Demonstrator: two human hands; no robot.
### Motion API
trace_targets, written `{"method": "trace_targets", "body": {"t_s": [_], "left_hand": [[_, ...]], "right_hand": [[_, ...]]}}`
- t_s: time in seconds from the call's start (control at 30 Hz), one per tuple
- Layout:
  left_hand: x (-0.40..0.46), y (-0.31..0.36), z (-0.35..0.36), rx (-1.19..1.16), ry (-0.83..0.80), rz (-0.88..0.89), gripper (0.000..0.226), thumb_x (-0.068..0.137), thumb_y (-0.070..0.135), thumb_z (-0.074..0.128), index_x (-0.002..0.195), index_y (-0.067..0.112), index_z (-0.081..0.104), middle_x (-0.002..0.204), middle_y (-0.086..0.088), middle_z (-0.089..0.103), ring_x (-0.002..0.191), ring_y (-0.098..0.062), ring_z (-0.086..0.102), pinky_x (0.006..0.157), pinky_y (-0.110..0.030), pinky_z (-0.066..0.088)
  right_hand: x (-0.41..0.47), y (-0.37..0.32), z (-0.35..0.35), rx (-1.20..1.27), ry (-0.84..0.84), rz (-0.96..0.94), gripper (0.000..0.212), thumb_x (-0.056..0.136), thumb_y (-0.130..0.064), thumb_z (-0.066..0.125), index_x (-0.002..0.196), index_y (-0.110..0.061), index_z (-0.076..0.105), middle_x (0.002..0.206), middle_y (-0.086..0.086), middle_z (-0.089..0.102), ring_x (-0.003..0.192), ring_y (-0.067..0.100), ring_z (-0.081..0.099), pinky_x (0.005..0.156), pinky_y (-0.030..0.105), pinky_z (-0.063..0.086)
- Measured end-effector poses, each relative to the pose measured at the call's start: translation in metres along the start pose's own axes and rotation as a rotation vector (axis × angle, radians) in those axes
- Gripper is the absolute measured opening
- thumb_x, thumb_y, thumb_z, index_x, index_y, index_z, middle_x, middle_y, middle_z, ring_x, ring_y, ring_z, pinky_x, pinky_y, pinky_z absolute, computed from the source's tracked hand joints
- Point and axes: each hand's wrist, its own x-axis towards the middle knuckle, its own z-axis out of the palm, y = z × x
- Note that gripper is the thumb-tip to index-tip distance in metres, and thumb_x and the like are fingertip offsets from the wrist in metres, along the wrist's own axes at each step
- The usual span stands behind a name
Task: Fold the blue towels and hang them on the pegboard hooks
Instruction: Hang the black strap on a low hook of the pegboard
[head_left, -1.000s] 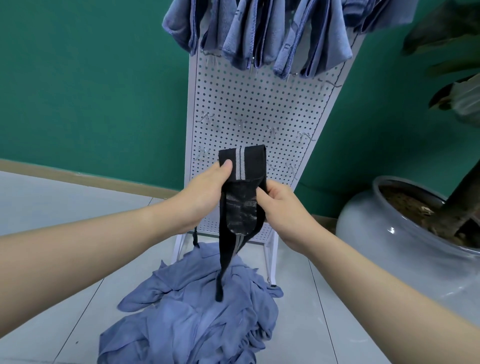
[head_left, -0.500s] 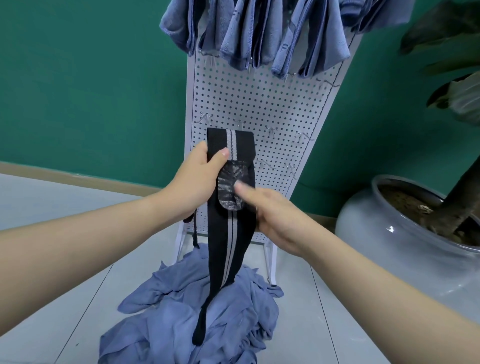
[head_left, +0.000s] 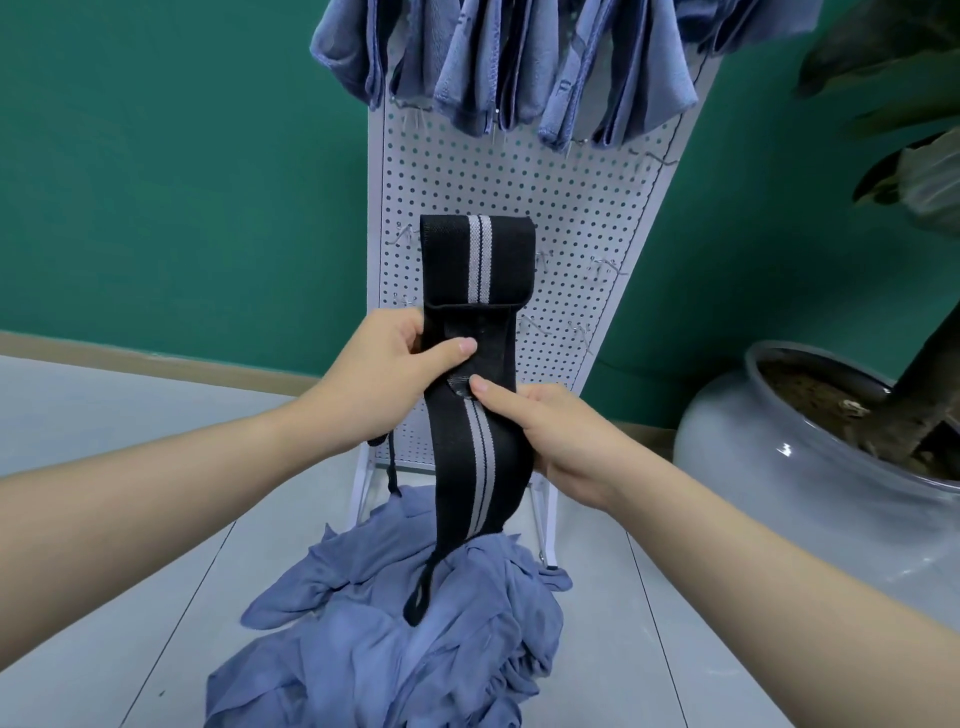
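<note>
Towels first: blue towel pile (head_left: 395, 649) lay crumpled on the grey tile floor (head_left: 130, 597) at the foot of the pegboard (head_left: 519, 182). More folded blue towels (head_left: 498, 62) hung in a row off the top hooks, touching each other. White pegboard leaned back against the green wall (head_left: 182, 156); bare wire hooks (head_left: 602, 266) stuck out lower down. Glazed grey planter (head_left: 779, 467) with soil and a trunk stood just beside the board, on the person's right.

Neither hand was on a towel. Both held a black strap (head_left: 480, 322) with two grey stripes, in front of the board. Its top end was folded over into a flap; the rest hung straight down, and its thin loop tail (head_left: 418, 592) dangled over the pile. Couldn't tell if the tail touched the cloth.

Left hand (head_left: 384, 374) pinched the strap's left edge just under the flap, thumb on the front, fingers curled behind. Right hand (head_left: 561, 436) gripped the right edge slightly lower, thumb tip pressed on the front near the stripes. Thumbs sat near each other, not touching.
</note>
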Motion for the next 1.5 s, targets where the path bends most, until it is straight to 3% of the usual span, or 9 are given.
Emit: {"method": "trace_targets", "body": {"t_s": [0.13, 0.43, 0.53, 0.63, 0.7, 0.87, 0.97, 1.2, 1.5], "left_hand": [[0.001, 0.0, -0.007, 0.032, 0.006, 0.087, 0.013, 0.098, 0.012, 0.068, 0.099, 0.024, 0.073, 0.093, 0.013, 0.079, 0.087, -0.003, 0.074, 0.075, -0.017, 0.055], [-0.006, -0.01, -0.005, 0.305, -0.104, 0.355, 0.033, 0.092, 0.005, 0.074, 0.096, 0.038, 0.073, 0.084, 0.029, 0.073, 0.078, 0.009, 0.065, 0.074, -0.01, 0.049], [-0.005, -0.017, -0.006, 0.432, -0.145, 0.382, 0.034, 0.089, -0.003, 0.072, 0.107, 0.025, 0.08, 0.09, 0.022, 0.071, 0.083, 0.007, 0.066, 0.078, -0.009, 0.048], [-0.002, -0.019, -0.008, 0.479, -0.182, 0.424, 0.038, 0.087, -0.002, 0.073, 0.111, 0.026, 0.08, 0.107, 0.014, 0.075, 0.101, 0.003, 0.067, 0.092, -0.015, 0.05], [-0.001, -0.018, -0.009, 0.5, -0.231, 0.457, 0.037, 0.086, -0.002, 0.075, 0.112, 0.025, 0.08, 0.115, 0.013, 0.074, 0.109, 0.001, 0.064, 0.099, -0.019, 0.049], [-0.001, -0.008, -0.013, 0.586, -0.455, 0.324, 0.048, 0.08, 0.028, 0.055, 0.124, 0.031, 0.074, 0.138, 0.025, 0.056, 0.124, 0.015, 0.044, 0.106, -0.005, 0.028], [-0.002, -0.008, -0.012, 0.454, -0.451, 0.217, 0.047, 0.081, 0.007, 0.05, 0.114, 0.027, 0.075, 0.135, 0.019, 0.058, 0.118, 0.017, 0.049, 0.094, -0.001, 0.035], [0.009, -0.021, -0.013, 0.352, -0.405, -0.043, 0.014, 0.102, 0.033, 0.061, 0.095, 0.023, 0.068, 0.074, 0.014, 0.066, 0.057, -0.001, 0.054, 0.062, -0.022, 0.044], [0.023, -0.03, -0.04, 0.271, -0.242, -0.037, 0.023, 0.091, 0.032, 0.076, 0.085, 0.01, 0.071, 0.09, -0.026, 0.068, 0.074, -0.019, 0.054, 0.072, -0.045, 0.047]], "right_hand": [[-0.001, 0.0, -0.001, 0.121, -0.044, 0.167, 0.039, 0.101, -0.041, 0.062, 0.124, -0.011, 0.072, 0.115, 0.006, 0.078, 0.113, 0.023, 0.072, 0.105, 0.043, 0.054], [0.004, -0.004, -0.013, 0.456, -0.055, 0.208, 0.02, 0.103, -0.019, 0.057, 0.105, -0.009, 0.074, 0.1, 0.009, 0.076, 0.083, 0.017, 0.073, 0.079, 0.03, 0.06], [0.002, -0.006, -0.014, 0.515, -0.043, 0.209, 0.036, 0.102, -0.033, 0.058, 0.089, -0.009, 0.08, 0.09, 0.009, 0.077, 0.073, 0.019, 0.074, 0.069, 0.03, 0.061], [-0.002, -0.009, -0.017, 0.45, -0.117, 0.231, 0.048, 0.1, -0.051, 0.056, 0.113, -0.009, 0.075, 0.103, 0.011, 0.077, 0.085, 0.025, 0.076, 0.073, 0.034, 0.062], [-0.003, -0.007, -0.019, 0.362, -0.118, 0.199, 0.031, 0.1, -0.035, 0.062, 0.112, -0.009, 0.074, 0.101, 0.01, 0.077, 0.084, 0.022, 0.076, 0.073, 0.033, 0.062], [0.006, 0.005, -0.022, 0.281, -0.069, 0.07, 0.026, 0.104, -0.013, 0.055, 0.127, -0.006, 0.067, 0.111, 0.013, 0.076, 0.094, 0.023, 0.074, 0.081, 0.033, 0.06], [0.008, 0.01, -0.022, 0.127, -0.039, -0.004, 0.028, 0.106, -0.01, 0.054, 0.13, -0.003, 0.066, 0.12, 0.019, 0.073, 0.103, 0.025, 0.071, 0.091, 0.034, 0.059], [0.006, 0.01, -0.01, -0.082, 0.012, -0.154, 0.023, 0.105, -0.012, 0.057, 0.122, -0.003, 0.07, 0.11, 0.017, 0.077, 0.092, 0.023, 0.073, 0.084, 0.033, 0.06], [0.006, 0.029, 0.008, -0.082, -0.087, -0.013, 0.022, 0.098, -0.012, 0.069, 0.119, -0.005, 0.072, 0.114, 0.011, 0.077, 0.102, 0.023, 0.074, 0.099, 0.04, 0.058]]}}
